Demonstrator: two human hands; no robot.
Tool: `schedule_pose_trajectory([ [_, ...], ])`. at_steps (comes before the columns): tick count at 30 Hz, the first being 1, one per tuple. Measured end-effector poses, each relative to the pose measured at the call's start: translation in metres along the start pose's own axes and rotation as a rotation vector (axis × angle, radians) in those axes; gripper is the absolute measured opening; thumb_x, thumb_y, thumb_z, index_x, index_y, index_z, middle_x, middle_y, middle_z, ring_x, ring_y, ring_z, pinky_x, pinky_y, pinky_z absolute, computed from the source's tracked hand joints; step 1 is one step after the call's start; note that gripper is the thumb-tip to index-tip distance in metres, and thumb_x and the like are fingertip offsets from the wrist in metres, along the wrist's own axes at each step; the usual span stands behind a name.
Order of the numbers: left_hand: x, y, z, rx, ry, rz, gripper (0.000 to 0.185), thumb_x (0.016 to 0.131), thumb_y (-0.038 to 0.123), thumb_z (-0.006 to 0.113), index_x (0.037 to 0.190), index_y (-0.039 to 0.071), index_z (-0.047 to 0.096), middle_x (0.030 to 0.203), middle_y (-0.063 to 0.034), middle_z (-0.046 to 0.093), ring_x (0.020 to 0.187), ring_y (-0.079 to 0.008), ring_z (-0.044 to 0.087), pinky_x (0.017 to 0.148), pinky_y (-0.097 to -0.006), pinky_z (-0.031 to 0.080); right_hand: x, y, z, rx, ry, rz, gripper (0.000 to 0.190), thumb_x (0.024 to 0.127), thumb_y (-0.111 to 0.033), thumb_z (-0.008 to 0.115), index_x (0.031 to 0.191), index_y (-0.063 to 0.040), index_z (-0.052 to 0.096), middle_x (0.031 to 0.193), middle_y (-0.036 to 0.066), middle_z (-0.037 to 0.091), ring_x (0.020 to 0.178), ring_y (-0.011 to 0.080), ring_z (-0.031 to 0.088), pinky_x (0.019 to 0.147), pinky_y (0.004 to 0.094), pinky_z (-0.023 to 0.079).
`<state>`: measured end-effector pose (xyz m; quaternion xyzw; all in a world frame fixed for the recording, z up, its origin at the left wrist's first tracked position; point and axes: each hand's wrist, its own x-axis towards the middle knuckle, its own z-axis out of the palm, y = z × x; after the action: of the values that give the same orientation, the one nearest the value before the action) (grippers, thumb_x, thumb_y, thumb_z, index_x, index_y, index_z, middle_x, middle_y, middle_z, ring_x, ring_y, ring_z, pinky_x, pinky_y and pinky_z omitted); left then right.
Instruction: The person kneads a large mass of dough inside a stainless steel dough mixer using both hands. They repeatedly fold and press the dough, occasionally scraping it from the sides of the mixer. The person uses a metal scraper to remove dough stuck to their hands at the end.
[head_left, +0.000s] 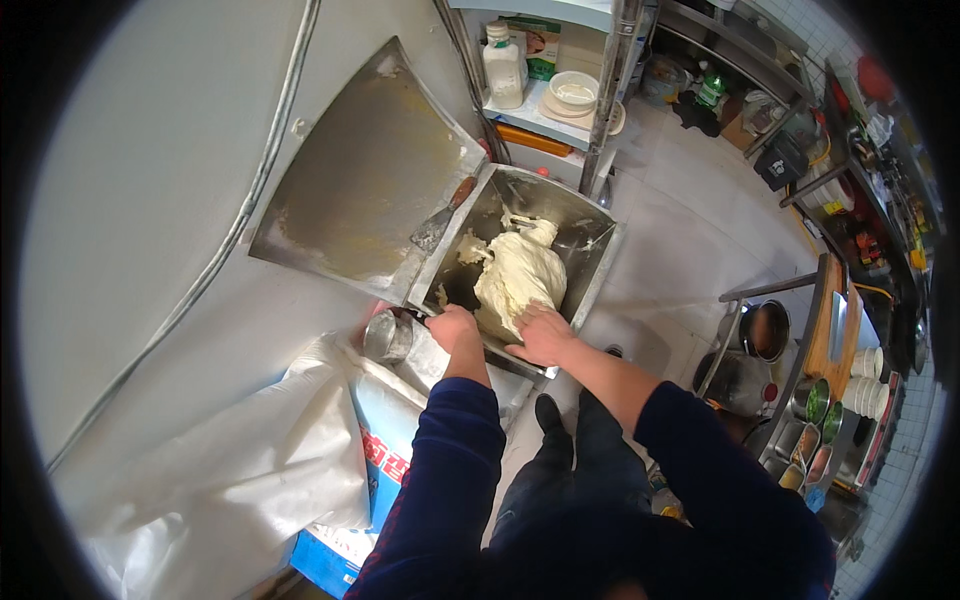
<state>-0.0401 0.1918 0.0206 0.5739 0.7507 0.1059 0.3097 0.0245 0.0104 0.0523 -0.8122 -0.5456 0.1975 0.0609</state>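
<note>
A large mass of pale dough (521, 274) sits in the steel tub of a dough mixer (592, 294), wrapped around a mixing bar that is mostly hidden. My right hand (546, 335) lies on the near end of the dough, palm down, fingers spread. At the tub's near left corner, my left hand (452, 328) rests on the rim with curled fingers. A dark handle-like part shows beside it; whether I grip that or the rim is hidden. Just left of this hand is a floury metal cup (388, 335).
The mixer's steel lid (360, 172) leans raised against the wall, a scraper (442, 215) at its lower edge. White sacks (262, 442) crowd the left. A shelf (536, 112) holds a bottle (505, 67) and a bowl on a scale. A prep counter (829, 322) stands right.
</note>
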Motion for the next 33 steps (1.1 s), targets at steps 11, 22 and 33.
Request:
schedule_pose_trajectory([
  [11,-0.003,0.004,-0.001,0.019,0.001,-0.051,0.049,0.095,0.031,0.065,0.130,-0.003,0.056,0.123,-0.0281,0.071,0.111,-0.0451,0.071,0.093,-0.0543,0.057,-0.047,0.014,-0.084,0.497,0.770,0.053,0.037,0.097,-0.022,0.073,0.126,0.001,0.068,0.145,0.023,0.063,0.142,0.0412,0.053,0.123,0.0476,0.037],
  [22,0.000,0.004,0.006,0.088,0.085,-0.046,0.058,0.092,0.033,0.068,0.136,-0.004,0.060,0.115,-0.0264,0.075,0.103,-0.0446,0.074,0.090,-0.0540,0.059,-0.045,0.073,-0.064,0.762,0.713,0.317,0.021,0.101,-0.012,0.068,0.118,0.000,0.071,0.101,0.021,0.073,0.090,0.0378,0.072,0.083,0.0411,0.056],
  [33,-0.006,0.016,0.003,0.078,0.099,-0.110,0.061,0.089,0.030,0.072,0.132,-0.011,0.060,0.119,-0.0323,0.072,0.108,-0.0480,0.072,0.094,-0.0538,0.058,0.107,0.218,-0.019,0.675,0.263,0.354,0.041,0.103,-0.023,0.060,0.136,0.000,0.066,0.131,0.026,0.070,0.122,0.0429,0.067,0.105,0.0453,0.052],
])
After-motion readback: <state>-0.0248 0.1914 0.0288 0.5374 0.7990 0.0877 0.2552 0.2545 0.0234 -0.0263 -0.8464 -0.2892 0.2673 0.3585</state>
